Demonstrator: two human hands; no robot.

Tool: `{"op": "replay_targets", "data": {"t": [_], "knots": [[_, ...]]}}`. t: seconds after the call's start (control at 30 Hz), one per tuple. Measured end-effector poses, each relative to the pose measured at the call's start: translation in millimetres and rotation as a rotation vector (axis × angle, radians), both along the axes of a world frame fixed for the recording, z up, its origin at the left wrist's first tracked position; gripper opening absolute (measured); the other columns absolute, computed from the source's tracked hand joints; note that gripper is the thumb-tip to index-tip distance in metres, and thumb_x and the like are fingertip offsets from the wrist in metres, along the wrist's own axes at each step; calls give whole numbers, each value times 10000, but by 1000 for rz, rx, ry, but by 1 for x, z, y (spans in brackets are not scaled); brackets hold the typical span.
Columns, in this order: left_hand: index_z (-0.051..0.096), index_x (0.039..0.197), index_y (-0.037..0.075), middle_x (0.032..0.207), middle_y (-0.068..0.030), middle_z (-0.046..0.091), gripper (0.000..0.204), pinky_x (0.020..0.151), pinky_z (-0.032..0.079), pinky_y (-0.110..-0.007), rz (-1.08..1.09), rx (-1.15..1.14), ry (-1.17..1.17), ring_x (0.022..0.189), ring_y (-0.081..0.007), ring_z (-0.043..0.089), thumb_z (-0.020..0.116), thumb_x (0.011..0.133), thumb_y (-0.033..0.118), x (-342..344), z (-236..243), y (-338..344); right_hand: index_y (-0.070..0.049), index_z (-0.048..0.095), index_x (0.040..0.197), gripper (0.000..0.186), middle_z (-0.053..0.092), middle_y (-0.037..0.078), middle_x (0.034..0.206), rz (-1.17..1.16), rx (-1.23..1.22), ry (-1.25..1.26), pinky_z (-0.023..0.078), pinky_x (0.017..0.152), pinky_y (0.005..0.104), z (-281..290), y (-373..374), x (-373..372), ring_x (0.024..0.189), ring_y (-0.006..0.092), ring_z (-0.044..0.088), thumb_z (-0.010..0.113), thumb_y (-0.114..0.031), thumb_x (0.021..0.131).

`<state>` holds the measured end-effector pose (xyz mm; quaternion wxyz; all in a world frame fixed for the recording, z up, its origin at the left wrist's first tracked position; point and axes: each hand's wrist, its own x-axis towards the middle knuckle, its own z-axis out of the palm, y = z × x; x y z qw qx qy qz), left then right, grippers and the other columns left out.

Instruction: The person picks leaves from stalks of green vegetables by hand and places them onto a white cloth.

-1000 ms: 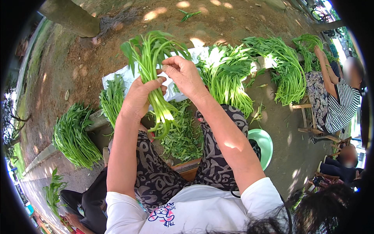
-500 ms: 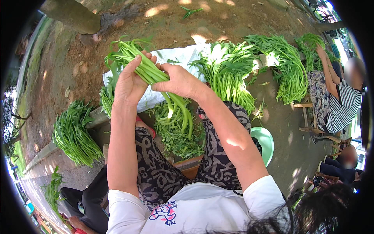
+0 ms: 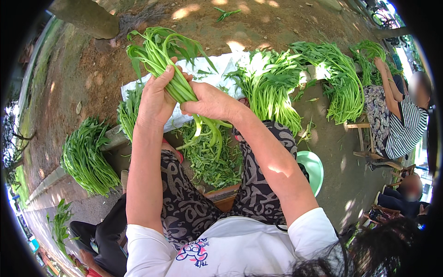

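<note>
A bunch of long green leafy stems (image 3: 156, 53) crosses both my hands, leaves pointing up and left, cut ends hanging down to the right. My left hand (image 3: 157, 98) is wrapped round the stems, thumb across them. My right hand (image 3: 211, 102) grips the same bunch lower down, beside the left. Below them, a loose heap of cut leaves (image 3: 210, 164) lies on the ground between my legs, and a white sheet (image 3: 217, 64) is spread beyond.
Bundles of greens (image 3: 90, 157) sit along a low kerb, with larger piles (image 3: 270, 87) at right. A pale green basin (image 3: 314, 171) is beside my right leg. A seated co-worker (image 3: 401, 124) handles greens at far right; others sit lower right and lower left. A tree trunk (image 3: 85, 18) stands upper left.
The bunch has swung from nearly upright to a slant, tops leftward. My left hand has moved up, and my right hand has shifted from pinching near the stems to gripping them lower down.
</note>
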<state>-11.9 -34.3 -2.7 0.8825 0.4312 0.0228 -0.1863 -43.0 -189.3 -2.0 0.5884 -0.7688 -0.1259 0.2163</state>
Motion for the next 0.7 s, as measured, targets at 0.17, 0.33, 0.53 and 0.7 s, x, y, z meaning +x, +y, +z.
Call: {"op": "replay_targets", "data": {"t": [0.17,0.33,0.53,0.7], "knots": [[490,1165,7,1130,-154,582,331,948,464,-444,19,43,117,1032,-267,583,500,960,266,-3,12,-7,81,478,1000,366,625,231,837,-65,-51,-93,484,766,412,-10,-2,-3,830,353,626,572,-170,750],[509,1108,17,1131,-173,583,313,910,483,-411,50,46,188,1048,-283,578,552,936,276,-6,6,-5,44,465,1036,380,621,245,872,-71,-288,-176,477,767,444,-12,2,-5,849,394,613,592,-216,790],[514,1118,4,868,-72,584,265,767,519,-340,100,175,141,812,-208,611,583,885,110,-2,-1,-1,40,456,1080,480,619,254,864,40,-356,-197,483,761,436,-8,7,-8,847,390,616,631,-296,784],[505,1131,-7,800,-47,551,275,677,519,-343,114,128,75,684,-154,563,555,878,87,5,8,13,13,515,1171,565,650,202,921,90,-187,-132,488,794,386,-4,-1,-3,865,326,637,631,-418,825]]}}
